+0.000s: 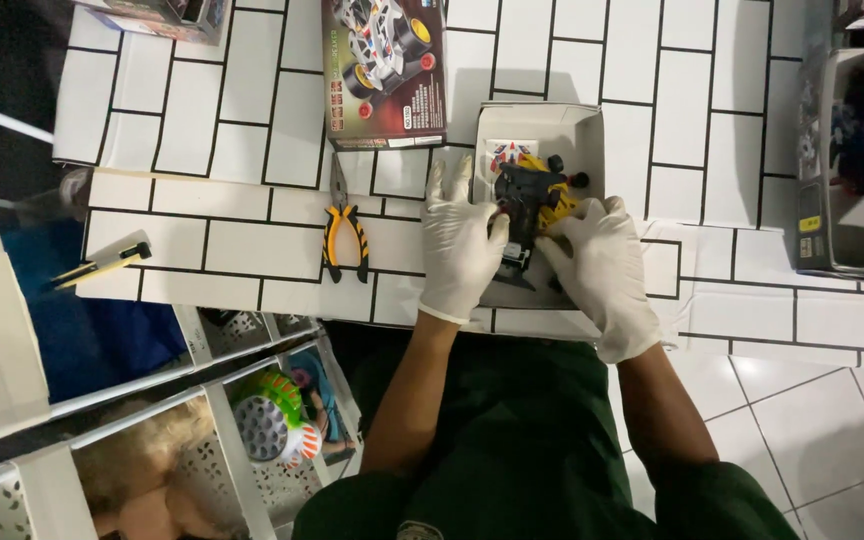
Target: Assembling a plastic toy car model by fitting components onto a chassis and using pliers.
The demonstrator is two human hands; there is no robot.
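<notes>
Both my hands wear white gloves and hold a small black toy car chassis (520, 205) over an open white cardboard box tray (580, 130). My left hand (459, 243) grips its left side with the thumb on top. From the right, my right hand (600, 268) pinches it. Yellow plastic parts (555, 203) and small black wheels (578, 180) lie in the tray behind the chassis, next to a sticker sheet (505, 152).
Orange-handled pliers (343, 230) lie left of my hands on the white tiled surface (242, 240). A toy car box lid (382, 70) lies behind. A yellow-black utility knife (102, 264) sits at far left. Another open box (857, 160) stands right. White shelves with toys (272, 420) are below left.
</notes>
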